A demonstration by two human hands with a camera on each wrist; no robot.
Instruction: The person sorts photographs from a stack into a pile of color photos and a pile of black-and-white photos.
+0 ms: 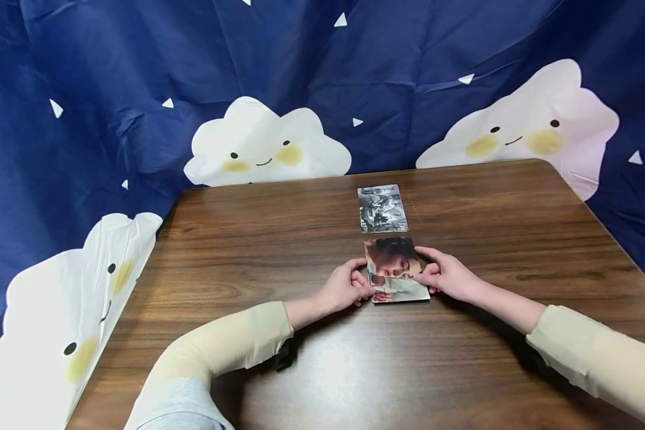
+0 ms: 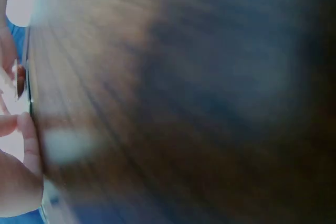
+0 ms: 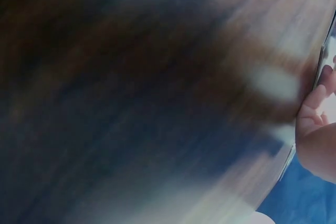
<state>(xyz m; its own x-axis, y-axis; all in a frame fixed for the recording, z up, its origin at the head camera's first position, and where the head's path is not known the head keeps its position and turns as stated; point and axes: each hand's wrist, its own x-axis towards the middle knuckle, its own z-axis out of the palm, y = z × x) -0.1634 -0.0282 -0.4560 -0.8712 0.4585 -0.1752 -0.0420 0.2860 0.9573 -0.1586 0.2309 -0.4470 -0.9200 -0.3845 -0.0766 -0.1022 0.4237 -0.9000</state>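
Observation:
A colour photo card (image 1: 391,263), with a dark-haired portrait across its upper part and a pale lower part, lies flat or close over the table in the head view. My left hand (image 1: 346,285) holds its lower left edge between thumb and fingers. On the opposite side my right hand (image 1: 447,276) pinches the right edge, thumb over the picture. Just beyond it, a black-and-white photo card (image 1: 383,208) rests on the wood, apart from both hands. Fingers (image 2: 30,145) show at the left margin of the left wrist view, and fingers (image 3: 313,106) at the right margin of the right wrist view.
The brown wood-grain table (image 1: 236,239) spreads under both arms, with its far edge behind the black-and-white card. A dark blue cloth (image 1: 387,71) printed with smiling white clouds hangs behind and beside the table. Both wrist views are mostly blurred tabletop.

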